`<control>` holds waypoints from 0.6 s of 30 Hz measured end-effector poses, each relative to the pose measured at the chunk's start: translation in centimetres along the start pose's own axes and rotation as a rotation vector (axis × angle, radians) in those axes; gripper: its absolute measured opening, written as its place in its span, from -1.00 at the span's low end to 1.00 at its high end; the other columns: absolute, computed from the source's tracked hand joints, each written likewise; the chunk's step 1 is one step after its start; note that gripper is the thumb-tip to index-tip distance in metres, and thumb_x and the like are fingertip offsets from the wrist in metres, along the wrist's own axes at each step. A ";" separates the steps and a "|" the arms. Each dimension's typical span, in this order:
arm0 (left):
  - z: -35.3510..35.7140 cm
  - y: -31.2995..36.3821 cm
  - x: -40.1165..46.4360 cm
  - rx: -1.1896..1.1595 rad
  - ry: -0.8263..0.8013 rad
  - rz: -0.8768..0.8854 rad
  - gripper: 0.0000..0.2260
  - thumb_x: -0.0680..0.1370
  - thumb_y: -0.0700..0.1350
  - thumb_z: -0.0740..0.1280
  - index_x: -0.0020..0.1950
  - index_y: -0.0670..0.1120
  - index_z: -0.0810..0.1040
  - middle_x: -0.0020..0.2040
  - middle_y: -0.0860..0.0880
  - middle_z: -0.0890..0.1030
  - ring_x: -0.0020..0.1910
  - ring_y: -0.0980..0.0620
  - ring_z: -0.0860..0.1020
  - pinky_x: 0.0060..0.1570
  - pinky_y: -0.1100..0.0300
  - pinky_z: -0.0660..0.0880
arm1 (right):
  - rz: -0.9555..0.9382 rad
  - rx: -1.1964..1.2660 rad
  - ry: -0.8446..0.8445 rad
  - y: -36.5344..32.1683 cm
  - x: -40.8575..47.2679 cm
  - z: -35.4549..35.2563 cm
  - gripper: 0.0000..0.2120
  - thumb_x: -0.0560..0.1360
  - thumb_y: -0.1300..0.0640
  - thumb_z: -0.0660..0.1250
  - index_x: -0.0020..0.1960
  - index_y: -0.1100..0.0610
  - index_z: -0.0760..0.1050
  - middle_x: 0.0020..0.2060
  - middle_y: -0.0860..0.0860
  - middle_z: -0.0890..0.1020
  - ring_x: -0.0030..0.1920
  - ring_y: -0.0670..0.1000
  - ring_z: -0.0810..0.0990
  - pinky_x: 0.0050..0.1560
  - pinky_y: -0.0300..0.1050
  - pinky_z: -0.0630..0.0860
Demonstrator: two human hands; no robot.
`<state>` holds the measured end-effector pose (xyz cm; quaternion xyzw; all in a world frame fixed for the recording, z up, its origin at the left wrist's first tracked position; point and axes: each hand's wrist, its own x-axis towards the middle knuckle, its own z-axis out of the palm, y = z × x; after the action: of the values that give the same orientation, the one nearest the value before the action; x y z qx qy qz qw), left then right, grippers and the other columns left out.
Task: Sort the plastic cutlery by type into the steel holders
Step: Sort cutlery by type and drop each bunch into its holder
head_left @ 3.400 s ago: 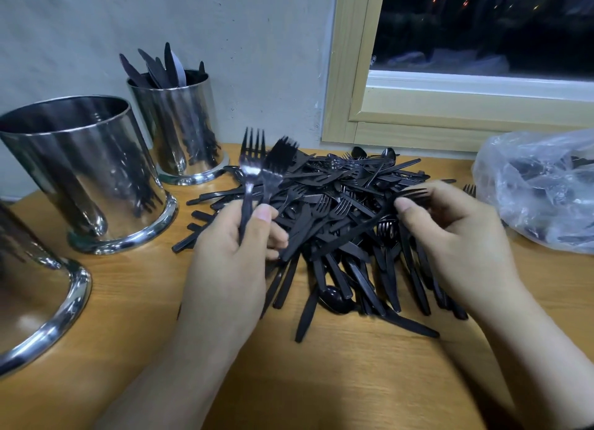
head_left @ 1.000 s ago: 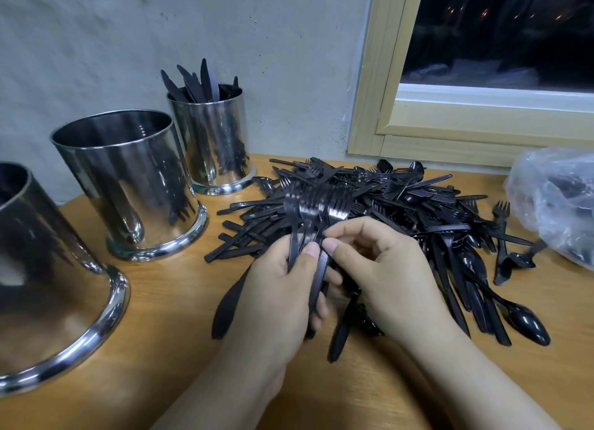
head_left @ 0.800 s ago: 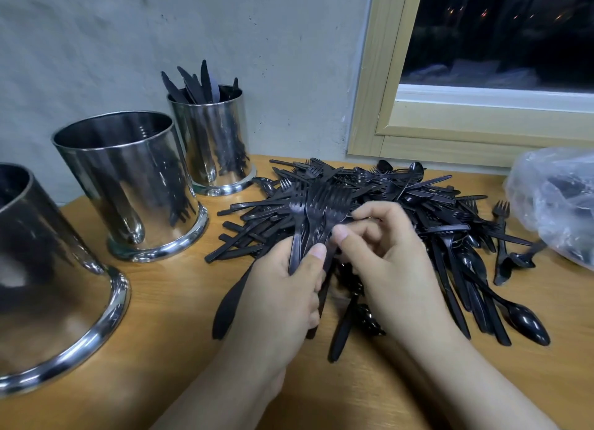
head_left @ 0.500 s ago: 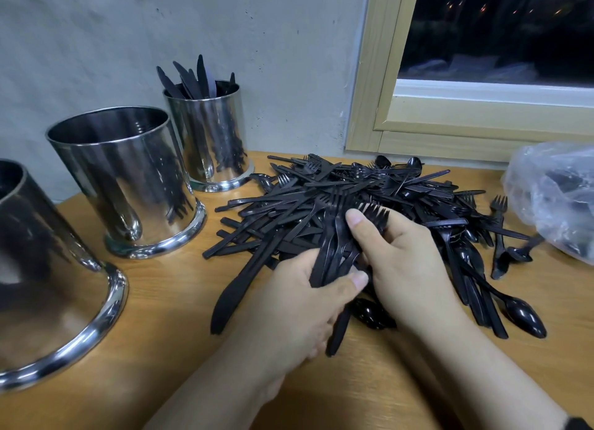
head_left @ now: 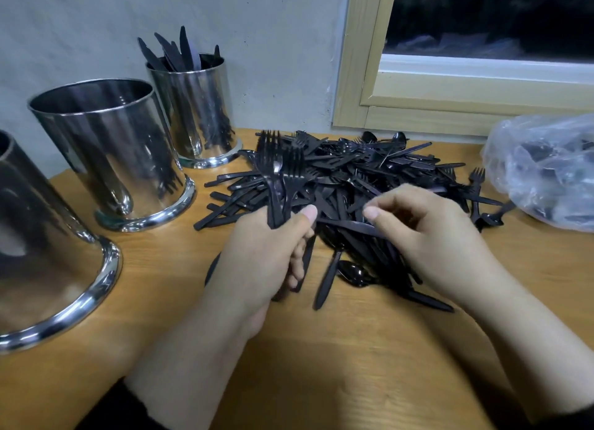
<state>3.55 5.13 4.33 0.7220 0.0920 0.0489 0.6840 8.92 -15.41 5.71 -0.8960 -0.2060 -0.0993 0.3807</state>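
A heap of black plastic cutlery (head_left: 363, 179) lies on the wooden table (head_left: 321, 365) by the wall. My left hand (head_left: 260, 262) grips a bunch of black forks (head_left: 279, 172), tines up, above the heap's left side. My right hand (head_left: 424, 233) hovers over the heap's near side with its fingers curled; whether it holds a piece I cannot tell. Three steel holders stand at the left: the far one (head_left: 196, 108) holds black knives (head_left: 173, 52), the middle one (head_left: 106, 146) reflects the pile, and the near one (head_left: 38, 262) is cut off by the frame edge.
A clear plastic bag (head_left: 546, 169) with more black cutlery lies at the table's right edge. A window with a pale wooden frame (head_left: 353, 76) rises behind the heap. A loose spoon (head_left: 352, 273) lies at the heap's near edge.
My left hand has lifted the fork bunch upright out of the heap. My right hand has let go of the bunch and moved right over the heap.
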 end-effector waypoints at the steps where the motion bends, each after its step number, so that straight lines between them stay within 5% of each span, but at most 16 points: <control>1: 0.0 0.0 -0.2 -0.005 0.011 0.000 -0.72 0.63 0.03 0.36 -0.07 -0.19 0.59 -0.34 -0.04 0.52 -0.48 0.03 0.40 -0.53 0.21 0.33 | -0.013 -0.061 -0.048 0.5 -0.8 -0.2 -0.89 0.52 -0.14 0.36 -0.08 -0.14 0.60 -0.13 -0.23 0.59 -0.10 -0.19 0.55 -0.16 -0.39 0.36; 7: 0.5 0.5 -1.7 -0.028 -0.010 -0.032 -0.74 0.62 0.07 0.37 -0.20 0.02 0.44 -0.43 0.03 0.28 -0.50 0.07 0.17 -0.51 0.20 0.12 | -0.111 -0.293 -0.220 1.2 -3.8 0.0 -0.71 0.51 -0.18 0.34 0.16 -0.10 0.60 0.00 -0.24 0.47 0.08 -0.13 0.46 0.14 -0.15 0.43; 11: 1.2 0.1 -2.9 -0.036 -0.010 -0.086 -0.70 0.61 0.12 0.36 -0.06 -0.12 0.60 -0.45 0.03 0.27 -0.50 0.06 0.18 -0.49 0.19 0.12 | -0.152 -0.383 -0.166 0.5 -3.8 1.2 -0.70 0.57 -0.07 0.31 0.29 -0.09 0.56 -0.02 -0.15 0.41 0.04 -0.02 0.40 0.08 0.05 0.44; 18: 1.1 0.1 -2.6 -0.040 0.023 -0.051 -0.70 0.64 0.08 0.33 -0.08 -0.14 0.61 -0.47 0.01 0.30 -0.52 0.05 0.20 -0.49 0.17 0.16 | -0.074 -0.507 -0.264 -0.1 -2.9 2.8 -0.57 0.58 -0.22 0.25 0.43 -0.19 0.39 0.04 -0.10 0.29 0.10 -0.05 0.26 0.11 -0.05 0.22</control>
<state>1.21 3.48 4.51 0.7049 0.1174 0.0418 0.6982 6.32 -14.16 2.92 -0.9596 -0.2551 -0.0439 0.1104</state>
